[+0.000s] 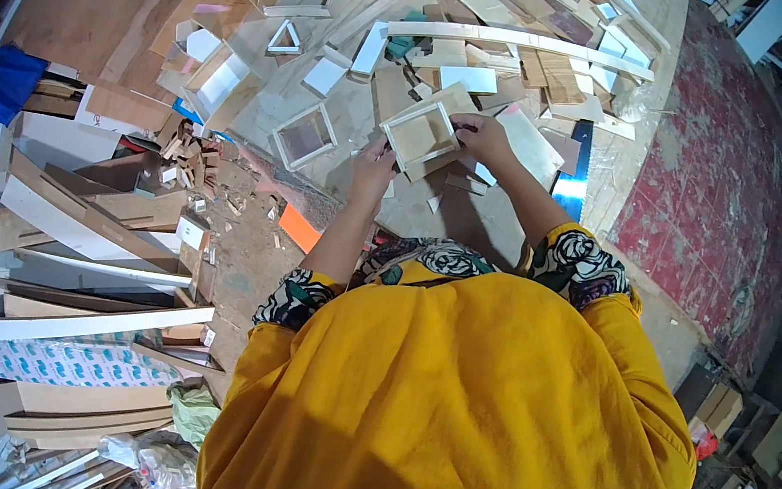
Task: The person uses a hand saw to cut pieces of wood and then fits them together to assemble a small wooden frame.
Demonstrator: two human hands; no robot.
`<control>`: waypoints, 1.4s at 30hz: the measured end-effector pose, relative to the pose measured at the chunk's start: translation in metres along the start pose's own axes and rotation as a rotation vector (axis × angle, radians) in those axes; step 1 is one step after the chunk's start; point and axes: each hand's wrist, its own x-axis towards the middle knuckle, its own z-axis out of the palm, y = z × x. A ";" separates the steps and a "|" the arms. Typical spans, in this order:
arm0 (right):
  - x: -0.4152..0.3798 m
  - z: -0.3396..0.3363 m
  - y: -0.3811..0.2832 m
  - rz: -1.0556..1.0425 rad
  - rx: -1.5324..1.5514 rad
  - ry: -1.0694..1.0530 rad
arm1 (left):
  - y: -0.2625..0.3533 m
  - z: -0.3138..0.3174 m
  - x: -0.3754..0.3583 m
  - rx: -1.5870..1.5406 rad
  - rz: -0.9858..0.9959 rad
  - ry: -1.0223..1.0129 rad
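A small square wooden frame [421,136] with a pale panel inside is held tilted above the worktable. My left hand [374,173] grips its left side, fingers closed near the lower left corner. On the opposite side, my right hand [483,140] pinches the upper right edge. Just left of my left hand lies a similar square frame [305,137] on the table. Pale board pieces [527,144] lie to the right of my right hand, beside a shiny blue strip [573,176].
Wood offcuts and a long curved strip [532,42] cover the table's far side. A triangular frame [285,37] and a white block [324,74] lie left of centre. Stacked boards [91,220] fill the floor at left. A worn red surface [714,182] extends along the right.
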 end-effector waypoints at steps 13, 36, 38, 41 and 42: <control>-0.039 0.012 -0.005 0.299 0.468 -0.092 | 0.028 0.000 0.006 0.765 0.339 0.069; -0.084 0.025 -0.022 0.439 0.798 -0.158 | 0.011 -0.026 0.052 0.280 0.443 -0.087; -0.083 0.027 -0.014 0.398 0.741 -0.146 | 0.014 -0.025 0.044 0.331 0.388 -0.033; -0.082 0.024 -0.016 0.330 0.580 -0.148 | 0.005 -0.028 0.043 0.482 0.449 -0.041; -0.082 0.022 -0.017 0.304 0.477 -0.164 | 0.009 -0.027 0.039 0.481 0.448 -0.040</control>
